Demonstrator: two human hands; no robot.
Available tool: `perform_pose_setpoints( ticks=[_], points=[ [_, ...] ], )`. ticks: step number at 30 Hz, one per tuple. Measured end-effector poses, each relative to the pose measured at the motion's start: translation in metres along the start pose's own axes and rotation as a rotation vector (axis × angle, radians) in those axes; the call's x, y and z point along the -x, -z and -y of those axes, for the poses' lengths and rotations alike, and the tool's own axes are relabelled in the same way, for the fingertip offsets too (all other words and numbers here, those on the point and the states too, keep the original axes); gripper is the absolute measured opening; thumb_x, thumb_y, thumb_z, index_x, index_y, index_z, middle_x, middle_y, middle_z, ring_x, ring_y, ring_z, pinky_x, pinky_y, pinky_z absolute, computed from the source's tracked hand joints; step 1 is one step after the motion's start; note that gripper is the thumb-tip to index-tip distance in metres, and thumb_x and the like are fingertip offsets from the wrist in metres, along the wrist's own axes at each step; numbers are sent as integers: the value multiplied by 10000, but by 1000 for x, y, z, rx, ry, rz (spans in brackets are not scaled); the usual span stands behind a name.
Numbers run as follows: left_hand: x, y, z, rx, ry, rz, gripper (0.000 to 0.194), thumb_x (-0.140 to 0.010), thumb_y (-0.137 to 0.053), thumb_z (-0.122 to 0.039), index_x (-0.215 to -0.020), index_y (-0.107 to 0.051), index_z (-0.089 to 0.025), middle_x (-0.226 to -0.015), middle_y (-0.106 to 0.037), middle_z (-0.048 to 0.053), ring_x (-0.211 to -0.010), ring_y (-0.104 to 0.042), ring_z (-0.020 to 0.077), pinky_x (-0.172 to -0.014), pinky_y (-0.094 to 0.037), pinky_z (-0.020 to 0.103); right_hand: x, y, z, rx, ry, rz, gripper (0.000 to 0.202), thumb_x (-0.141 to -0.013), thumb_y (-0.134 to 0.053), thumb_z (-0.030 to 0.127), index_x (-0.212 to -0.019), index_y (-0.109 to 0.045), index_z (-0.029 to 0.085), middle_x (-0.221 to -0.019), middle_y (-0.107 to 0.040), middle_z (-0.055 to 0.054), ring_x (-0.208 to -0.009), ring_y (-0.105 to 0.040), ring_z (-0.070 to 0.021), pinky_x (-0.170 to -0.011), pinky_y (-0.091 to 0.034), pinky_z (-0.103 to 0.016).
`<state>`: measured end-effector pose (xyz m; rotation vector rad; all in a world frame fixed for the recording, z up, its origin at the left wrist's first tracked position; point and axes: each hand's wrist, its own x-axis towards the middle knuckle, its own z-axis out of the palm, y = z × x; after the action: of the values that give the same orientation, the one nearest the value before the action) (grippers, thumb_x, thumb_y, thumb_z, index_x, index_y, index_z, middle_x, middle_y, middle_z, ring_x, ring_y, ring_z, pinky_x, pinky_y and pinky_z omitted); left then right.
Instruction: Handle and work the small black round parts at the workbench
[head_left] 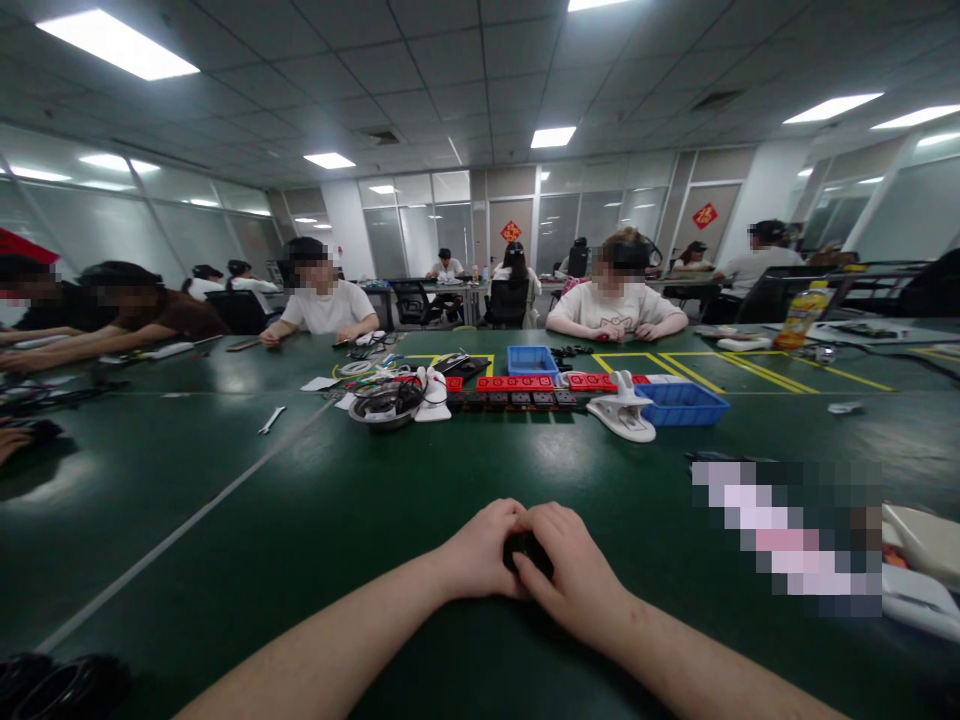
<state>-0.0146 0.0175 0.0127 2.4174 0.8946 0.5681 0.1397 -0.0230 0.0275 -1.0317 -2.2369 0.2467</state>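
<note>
Both hands meet just above the green table (360, 530), around a small dark rounded object (527, 556). My left hand (484, 548) curls about its left side. Over its top and right side bends my right hand (574, 565), with the thumb across the near side. Fingers hide most of the object, so its kind cannot be made out. The fingertips of the two hands touch or overlap at the far side.
Beyond the hands lie a red strip of blocks (517, 384), a metal bowl of cables (386, 405), white clamps (622, 408) and blue bins (684, 403). A wrench (272, 420) is at left, black round parts (64, 685) at lower left. People sit across the table.
</note>
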Motion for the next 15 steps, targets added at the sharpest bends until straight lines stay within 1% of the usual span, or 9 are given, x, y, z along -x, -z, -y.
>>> perform_pose_setpoints(
  ticks=[3, 6, 8, 11, 13, 15],
  points=[
    [0, 2, 7, 13, -32, 60, 391, -532, -751, -192, -889, -593, -197, -974, -504, 7, -924, -491, 202, -831, -421, 304, 2, 2, 2, -107, 158, -6, 239, -636, -400, 80, -826, -496, 189, -791, -559, -35, -771, -497, -176, -758, -401, -362],
    [0, 2, 9, -6, -55, 100, 350, -544, -754, -197, -867, -619, -217, -996, -506, 2, -958, -485, 211, -860, -404, 319, 4, 3, 4, -143, 262, 12, 210, -612, -363, 75, -712, -491, 208, -681, -552, -3, -727, -514, -159, -845, -376, -389],
    [0, 2, 9, -17, -57, 106, 352, -547, -750, -188, -875, -627, -217, -998, -514, 9, -968, -486, 218, -862, -402, 325, 4, 3, 5, -142, 282, 28, 199, -629, -352, 75, -666, -489, 214, -639, -552, 8, -714, -525, -152, -893, -353, -394],
    [0, 3, 7, -25, -59, 112, 372, -545, -748, -202, -898, -630, -206, -1012, -528, 24, -973, -493, 230, -871, -397, 331, 5, 3, 7, -151, 293, 46, 190, -633, -353, 86, -647, -490, 217, -637, -558, 7, -707, -531, -150, -910, -344, -386],
    [0, 3, 6, -31, -78, 111, 446, -540, -752, -230, -962, -613, -203, -1037, -532, 31, -978, -495, 235, -888, -385, 335, 4, 5, 7, -149, 308, 47, 189, -637, -358, 96, -677, -498, 217, -661, -560, 2, -736, -529, -158, -917, -333, -391],
    [1, 3, 4, -42, -105, 101, 561, -534, -756, -257, -1058, -565, -205, -1082, -527, 39, -1001, -486, 242, -918, -361, 350, 3, 6, 7, -120, 295, 30, 182, -661, -377, 122, -748, -512, 209, -739, -571, -16, -801, -518, -176, -915, -322, -406]
  ],
)
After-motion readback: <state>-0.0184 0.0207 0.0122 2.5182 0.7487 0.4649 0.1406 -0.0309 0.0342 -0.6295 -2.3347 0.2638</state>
